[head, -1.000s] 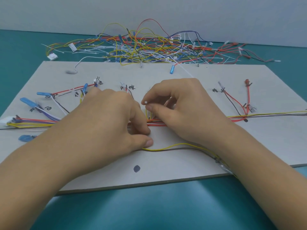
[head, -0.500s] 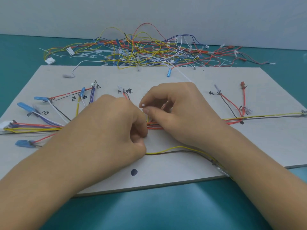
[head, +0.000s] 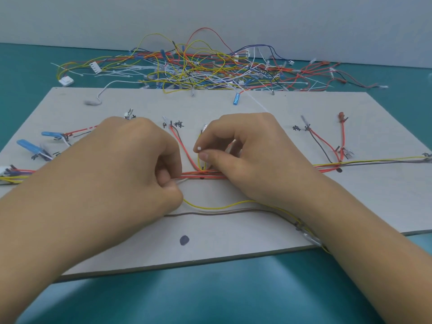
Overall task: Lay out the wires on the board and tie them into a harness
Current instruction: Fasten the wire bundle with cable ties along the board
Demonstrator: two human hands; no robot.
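A grey board (head: 233, 242) lies on the teal table with red, yellow and dark wires laid across it as a harness trunk (head: 201, 175). My left hand (head: 131, 164) is curled at the trunk's left part and pinches a thin white cable tie tail (head: 181, 181) beside the wires. My right hand (head: 247, 155) is curled over the trunk's middle and pinches the white tie head (head: 199, 148) between thumb and forefinger. A loose yellow wire (head: 217, 206) and a brown wire (head: 210, 212) sag below the hands. Blue terminals (head: 29, 146) lie at the left end.
A tangled pile of spare wires, connectors and white ties (head: 198, 69) lies behind the board. Red and dark branch wires (head: 327, 146) fan out at the board's right. A dark ink dot (head: 184, 240) marks the board near its front edge. A grey wall stands behind.
The hands have drawn slightly apart, uncovering the red trunk and the branch wires between them. The loose yellow and brown wires below show more fully.
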